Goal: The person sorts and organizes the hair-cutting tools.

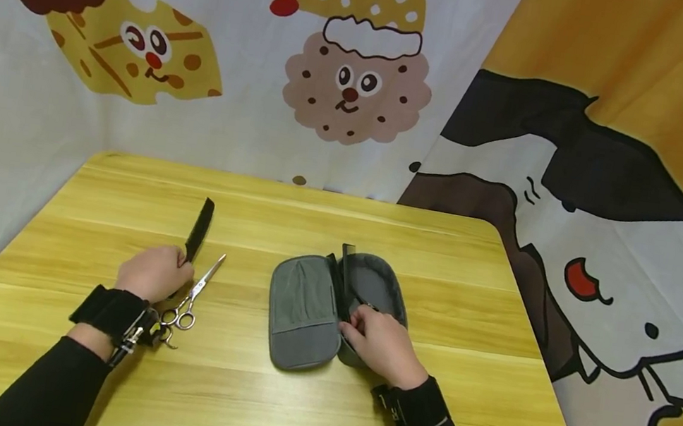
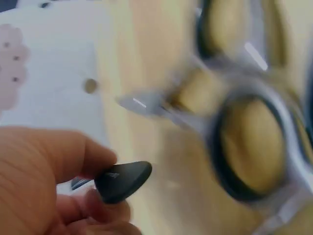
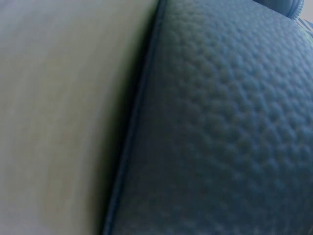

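Observation:
My left hand (image 1: 151, 273) grips a black comb (image 1: 202, 224) near its lower end, the rest of it pointing away from me. In the left wrist view, thumb and fingers pinch the comb's dark rounded end (image 2: 122, 181). Silver scissors (image 1: 199, 288) lie beside that hand; blurred finger rings (image 2: 249, 142) loom large in the left wrist view. On the right, my right hand (image 1: 386, 343) reaches into an unzipped grey case (image 1: 303, 343), fingers pinching the lower end of a second dark comb (image 1: 346, 263). The right wrist view has only the case's pebbled outer side (image 3: 230, 122).
The case lies spread on a wood-grain table (image 1: 228, 405), its pocketed flap to the left. A small curved metal piece (image 1: 170, 343) shows by my left wrist. Behind the table hangs a printed curtain (image 1: 229, 135) with cartoon figures.

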### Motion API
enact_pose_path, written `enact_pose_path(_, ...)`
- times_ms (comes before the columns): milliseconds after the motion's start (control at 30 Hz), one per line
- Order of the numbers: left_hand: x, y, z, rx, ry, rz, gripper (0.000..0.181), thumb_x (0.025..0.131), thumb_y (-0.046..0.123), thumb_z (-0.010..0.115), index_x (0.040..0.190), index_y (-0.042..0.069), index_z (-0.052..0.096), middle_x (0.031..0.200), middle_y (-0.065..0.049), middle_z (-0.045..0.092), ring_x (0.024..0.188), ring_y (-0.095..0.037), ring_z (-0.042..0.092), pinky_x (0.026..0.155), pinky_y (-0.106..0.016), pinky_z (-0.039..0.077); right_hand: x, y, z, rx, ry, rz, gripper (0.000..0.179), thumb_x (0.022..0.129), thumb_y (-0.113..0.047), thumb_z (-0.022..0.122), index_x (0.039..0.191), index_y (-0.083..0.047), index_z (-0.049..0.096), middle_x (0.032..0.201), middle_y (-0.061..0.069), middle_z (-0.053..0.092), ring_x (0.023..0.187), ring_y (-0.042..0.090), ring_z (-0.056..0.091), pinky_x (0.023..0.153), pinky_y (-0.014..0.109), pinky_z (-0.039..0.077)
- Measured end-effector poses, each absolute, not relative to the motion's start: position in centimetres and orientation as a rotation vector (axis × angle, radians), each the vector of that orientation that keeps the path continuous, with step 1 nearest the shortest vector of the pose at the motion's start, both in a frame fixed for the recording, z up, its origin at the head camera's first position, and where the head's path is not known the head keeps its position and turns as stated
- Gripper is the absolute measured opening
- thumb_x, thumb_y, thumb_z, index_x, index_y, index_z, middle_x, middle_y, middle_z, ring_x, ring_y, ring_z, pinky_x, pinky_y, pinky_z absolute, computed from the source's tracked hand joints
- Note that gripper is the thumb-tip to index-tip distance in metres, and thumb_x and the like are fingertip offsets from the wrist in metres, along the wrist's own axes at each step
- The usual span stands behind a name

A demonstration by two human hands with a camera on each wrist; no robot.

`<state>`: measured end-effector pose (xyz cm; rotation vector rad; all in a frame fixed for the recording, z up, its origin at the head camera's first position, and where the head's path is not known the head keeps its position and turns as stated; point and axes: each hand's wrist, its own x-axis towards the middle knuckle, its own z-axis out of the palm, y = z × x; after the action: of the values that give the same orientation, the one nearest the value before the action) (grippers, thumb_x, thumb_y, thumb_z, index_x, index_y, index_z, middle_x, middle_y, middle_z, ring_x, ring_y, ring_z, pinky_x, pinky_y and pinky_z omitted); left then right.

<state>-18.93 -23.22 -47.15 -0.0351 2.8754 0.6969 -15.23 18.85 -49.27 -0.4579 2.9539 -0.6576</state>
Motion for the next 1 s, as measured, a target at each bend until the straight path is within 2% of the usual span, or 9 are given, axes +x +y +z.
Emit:
enact_pose_path(67, -18.5, -22.5, -46.7, 0.001, 2.942, 0.815, 0.030, 0.105, 0.026, 0.054, 0.079, 0.012, 0.056, 0.066, -0.001, 0.050, 0.058, -0.019, 0.048, 0.052, -0.031, 0.035, -15.2, 18.9, -49.2, -0.449, 2.946, -0.677, 0.021, 0.102, -0.035, 0.074, 0.091, -0.023, 0.063, 0.066, -0.011, 0.053, 0.054, 0.005, 0.045, 0.054, 0.022, 0.037)
enact_pose_path(167, -17.6, -20.7, -45.9, 0.069, 2.933, 1.102, 0.026, 0.109, 0.028, 0.058, 0.094, 0.008, 0.064, 0.073, -0.003, 0.058, 0.056, -0.016, 0.046, 0.050, -0.029, 0.035, -15.2, 19.0, -49.2, -0.426, 2.929, -0.730, 0.018, 0.103, -0.035, 0.074, 0.096, -0.021, 0.064, 0.066, -0.011, 0.054, 0.054, 0.005, 0.046, 0.054, 0.023, 0.038)
enact_pose_path(300, -16.0, -17.6, -45.5, 0.103, 2.724, 1.470, 0.029, 0.110, 0.033, 0.062, 0.110, 0.004, 0.066, 0.084, -0.010, 0.066, 0.055, -0.010, 0.043, 0.048, -0.026, 0.037, -15.2, 19.1, -49.2, -0.404, 2.929, -0.835, 0.016, 0.104, -0.035, 0.072, 0.105, -0.020, 0.065, 0.068, -0.011, 0.055, 0.055, 0.005, 0.047, 0.056, 0.023, 0.040)
enact_pose_path(400, -15.0, -15.1, -46.0, 0.118, 2.597, 1.610, 0.028, 0.108, 0.033, 0.067, 0.108, 0.004, 0.068, 0.082, -0.010, 0.065, 0.057, -0.007, 0.043, 0.052, -0.023, 0.039, -15.2, 19.1, -49.2, -0.413, 2.950, -0.930, 0.017, 0.105, -0.037, 0.070, 0.106, -0.021, 0.065, 0.069, -0.012, 0.055, 0.056, 0.004, 0.048, 0.057, 0.023, 0.041)
enact_pose_path(500, -14.3, -12.6, -46.8, 0.139, 2.524, 1.685, 0.024, 0.104, 0.030, 0.072, 0.103, 0.006, 0.070, 0.078, -0.004, 0.065, 0.060, -0.007, 0.048, 0.056, -0.022, 0.041, -15.0, 19.0, -49.1, -0.454, 2.972, -1.013, 0.018, 0.106, -0.042, 0.068, 0.103, -0.024, 0.066, 0.070, -0.013, 0.055, 0.057, 0.003, 0.048, 0.058, 0.023, 0.041)
enact_pose_path(667, -13.9, -9.1, -47.7, 0.121, 2.422, 1.850, 0.020, 0.099, 0.027, 0.079, 0.097, 0.007, 0.075, 0.074, -0.001, 0.065, 0.065, -0.010, 0.054, 0.059, -0.021, 0.043, -14.9, 18.8, -49.0, -0.625, 2.906, -1.156, 0.014, 0.105, -0.043, 0.069, 0.101, -0.030, 0.068, 0.074, -0.017, 0.059, 0.061, 0.000, 0.050, 0.058, 0.022, 0.044)
enact_pose_path(800, -13.9, -7.1, -47.7, 0.125, 2.307, 1.986, 0.020, 0.096, 0.026, 0.083, 0.095, 0.006, 0.079, 0.076, -0.007, 0.070, 0.067, -0.009, 0.059, 0.060, -0.020, 0.046, -14.9, 18.5, -49.0, -0.776, 2.736, -1.335, 0.003, 0.105, -0.033, 0.071, 0.104, -0.031, 0.074, 0.084, -0.015, 0.068, 0.066, 0.001, 0.055, 0.060, 0.023, 0.049)
enact_pose_path(1000, -13.9, -5.3, -48.0, 0.190, 2.270, 2.067, 0.017, 0.094, 0.025, 0.085, 0.094, 0.008, 0.084, 0.081, -0.015, 0.076, 0.068, -0.007, 0.062, 0.061, -0.018, 0.048, -14.9, 18.3, -49.0, -0.893, 2.577, -1.471, 0.009, 0.105, -0.022, 0.071, 0.106, -0.026, 0.079, 0.094, -0.010, 0.073, 0.074, 0.005, 0.058, 0.065, 0.023, 0.051)
